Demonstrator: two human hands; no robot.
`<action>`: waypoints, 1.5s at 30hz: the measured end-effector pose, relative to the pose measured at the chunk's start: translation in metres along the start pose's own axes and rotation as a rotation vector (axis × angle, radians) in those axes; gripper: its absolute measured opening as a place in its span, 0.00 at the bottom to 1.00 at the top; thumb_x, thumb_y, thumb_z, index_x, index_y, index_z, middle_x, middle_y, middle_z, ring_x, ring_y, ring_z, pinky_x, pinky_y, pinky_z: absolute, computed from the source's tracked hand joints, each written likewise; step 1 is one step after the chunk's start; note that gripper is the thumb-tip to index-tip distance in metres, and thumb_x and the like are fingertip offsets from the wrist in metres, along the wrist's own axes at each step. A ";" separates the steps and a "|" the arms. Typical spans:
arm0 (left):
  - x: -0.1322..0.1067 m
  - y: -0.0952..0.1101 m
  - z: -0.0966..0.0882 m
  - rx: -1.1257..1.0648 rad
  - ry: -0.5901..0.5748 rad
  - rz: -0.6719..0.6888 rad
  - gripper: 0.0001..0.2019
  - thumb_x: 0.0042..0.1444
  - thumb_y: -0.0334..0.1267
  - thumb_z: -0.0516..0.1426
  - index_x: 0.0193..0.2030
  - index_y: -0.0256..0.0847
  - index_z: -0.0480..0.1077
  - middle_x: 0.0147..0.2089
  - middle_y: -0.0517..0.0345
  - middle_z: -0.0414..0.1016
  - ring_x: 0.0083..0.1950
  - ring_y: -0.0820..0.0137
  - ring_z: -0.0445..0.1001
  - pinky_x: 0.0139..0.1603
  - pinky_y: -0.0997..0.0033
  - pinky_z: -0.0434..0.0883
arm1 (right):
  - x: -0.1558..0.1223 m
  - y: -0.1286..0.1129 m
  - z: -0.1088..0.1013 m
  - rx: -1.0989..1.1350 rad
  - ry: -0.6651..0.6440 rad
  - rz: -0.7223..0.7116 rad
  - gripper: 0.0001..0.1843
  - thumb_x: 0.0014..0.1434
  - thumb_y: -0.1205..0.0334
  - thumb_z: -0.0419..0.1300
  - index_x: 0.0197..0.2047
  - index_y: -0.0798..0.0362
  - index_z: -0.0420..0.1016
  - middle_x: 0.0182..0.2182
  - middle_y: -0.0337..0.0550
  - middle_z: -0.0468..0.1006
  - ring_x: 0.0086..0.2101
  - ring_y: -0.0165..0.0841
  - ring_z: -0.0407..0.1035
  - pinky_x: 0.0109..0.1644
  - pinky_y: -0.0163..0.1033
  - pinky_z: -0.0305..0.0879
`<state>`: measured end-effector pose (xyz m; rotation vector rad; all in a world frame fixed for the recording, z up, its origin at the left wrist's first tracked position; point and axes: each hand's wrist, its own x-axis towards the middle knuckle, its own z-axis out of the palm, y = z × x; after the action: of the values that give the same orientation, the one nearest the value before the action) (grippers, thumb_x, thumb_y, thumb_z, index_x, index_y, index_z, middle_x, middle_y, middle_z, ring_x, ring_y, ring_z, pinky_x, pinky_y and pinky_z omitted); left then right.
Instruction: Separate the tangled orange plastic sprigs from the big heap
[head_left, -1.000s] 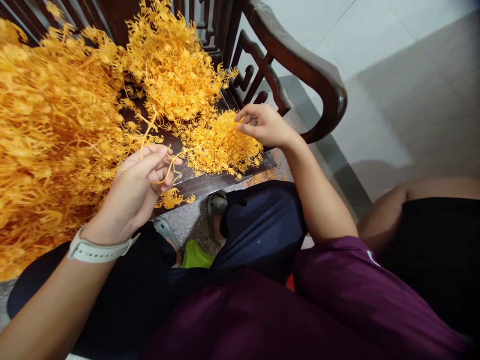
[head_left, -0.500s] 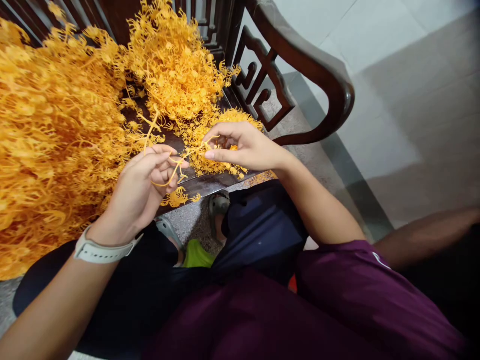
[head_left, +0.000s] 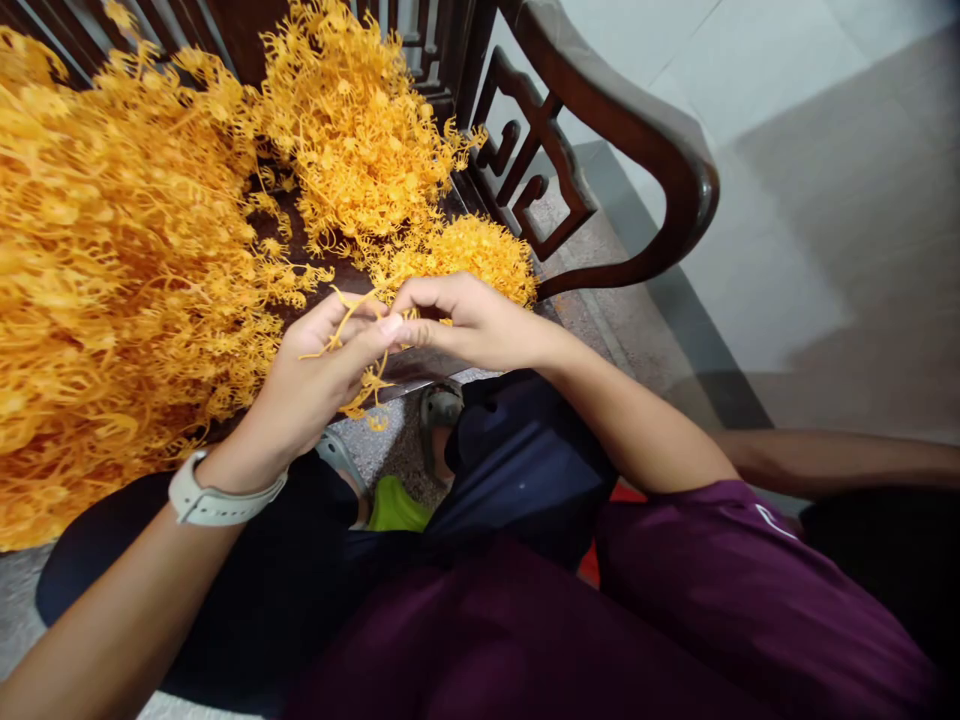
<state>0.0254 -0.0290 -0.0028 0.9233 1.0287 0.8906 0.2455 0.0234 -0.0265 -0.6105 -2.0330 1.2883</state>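
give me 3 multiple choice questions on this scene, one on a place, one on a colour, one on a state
1. Where do the big orange sprig piles lie?
A. on the dark wooden bench
B. on the person's lap
C. on the white floor tiles

2. What colour is the watch band on the left wrist?
A. black
B. pale grey-white
C. red

3. How do the left hand and right hand stand?
A. far apart, both empty
B. close together, fingers pinching one orange sprig
C. both resting flat on the knees

Answers:
1. A, the piles cover the bench seat beside the armrest.
2. B, the band shows pale against the arm.
3. B, the fingertips meet on the thin stems.
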 end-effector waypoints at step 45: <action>-0.014 0.012 -0.009 -0.371 -0.403 -0.056 0.19 0.60 0.41 0.74 0.33 0.44 0.67 0.19 0.70 0.56 0.19 0.79 0.46 0.19 0.81 0.56 | 0.006 -0.010 0.006 0.587 -0.257 -0.185 0.18 0.74 0.52 0.69 0.37 0.56 0.77 0.43 0.52 0.86 0.44 0.34 0.80 0.49 0.39 0.74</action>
<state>0.0113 -0.0357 0.0100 0.7153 0.5174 0.7743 0.2372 0.0198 -0.0175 0.0141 -1.7156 1.8064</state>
